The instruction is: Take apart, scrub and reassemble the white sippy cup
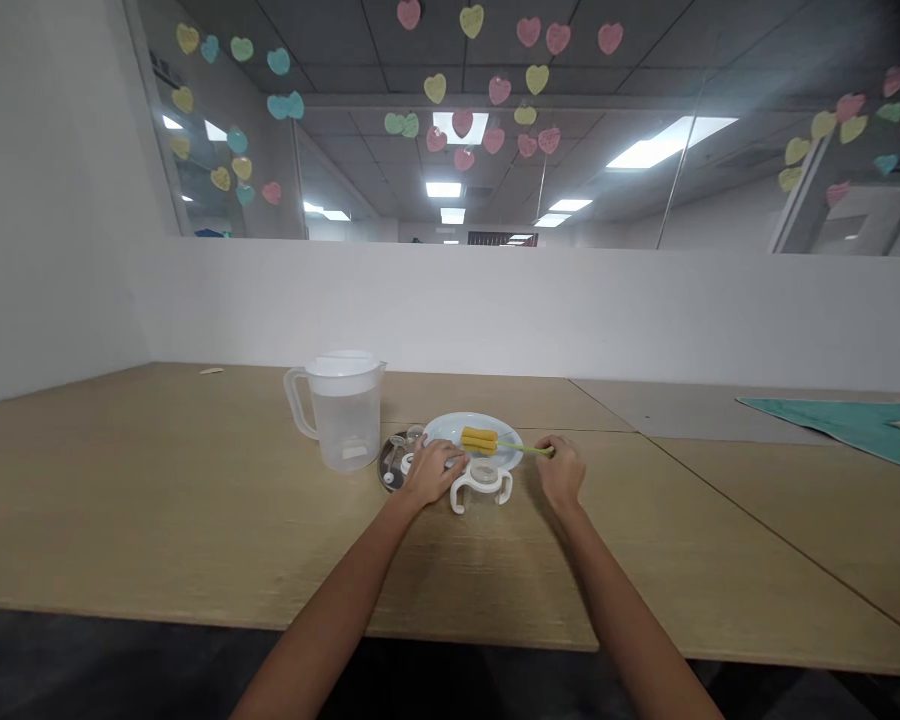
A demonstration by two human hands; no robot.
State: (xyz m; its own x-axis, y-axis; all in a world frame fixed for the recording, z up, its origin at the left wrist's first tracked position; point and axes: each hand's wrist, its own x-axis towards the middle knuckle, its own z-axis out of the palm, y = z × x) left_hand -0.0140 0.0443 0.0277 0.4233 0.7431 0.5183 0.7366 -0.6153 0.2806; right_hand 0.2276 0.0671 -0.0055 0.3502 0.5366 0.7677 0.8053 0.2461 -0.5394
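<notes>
My right hand (561, 468) is closed around the end of a thin green handle. On its other end is a yellow sponge head, so it looks like a bottle sponge brush (480, 439), lying over a white plate (442, 425). My left hand (436, 470) rests at the plate's left front edge, fingers stretched out and partly hiding what is beneath. Just right of it stands a clear baby bottle part with a white two-handled ring (484, 482). A dark round tray (385, 462) sits under and left of my left hand, carrying small clear and white bottle parts.
A translucent lidded pitcher (349, 415) stands left of the tray, its handle pointing left. A teal cloth (840, 420) lies at the far right of the wooden table (195, 520). Behind the table rises a white wall (495, 310) below glass with heart-shaped notes.
</notes>
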